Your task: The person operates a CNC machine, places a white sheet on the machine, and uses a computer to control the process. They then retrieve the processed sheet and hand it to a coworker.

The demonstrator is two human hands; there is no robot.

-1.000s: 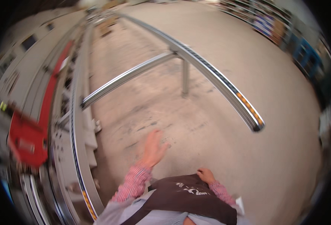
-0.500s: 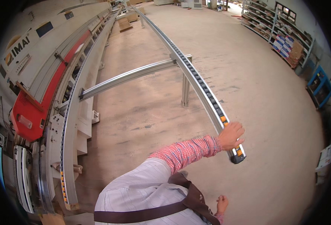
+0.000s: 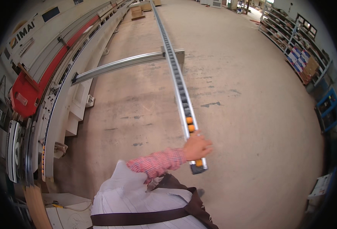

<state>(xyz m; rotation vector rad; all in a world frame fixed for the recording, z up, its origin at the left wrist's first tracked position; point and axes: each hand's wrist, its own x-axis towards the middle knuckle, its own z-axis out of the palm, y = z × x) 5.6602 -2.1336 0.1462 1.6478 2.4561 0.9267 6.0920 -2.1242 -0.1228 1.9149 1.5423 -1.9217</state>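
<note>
My left hand lies over the near end of a long, narrow roller rail, its fingers curled across the rail's right edge. The rail has a silver frame, black rollers along most of its length and orange rollers close to my hand. A dark cap covers its near end, just below the hand. A red checkered sleeve covers my left forearm, which reaches in from the lower left. My right hand is out of view.
A silver crossbar joins the rail to a long machine on the left with a red guard. Boxes lie at the far end. Loaded shelves and a blue frame line the right side.
The view has shifted, and the rail with my left hand on it now appears farther left and more upright. My right hand, visible before at the lower right, has left the view.
</note>
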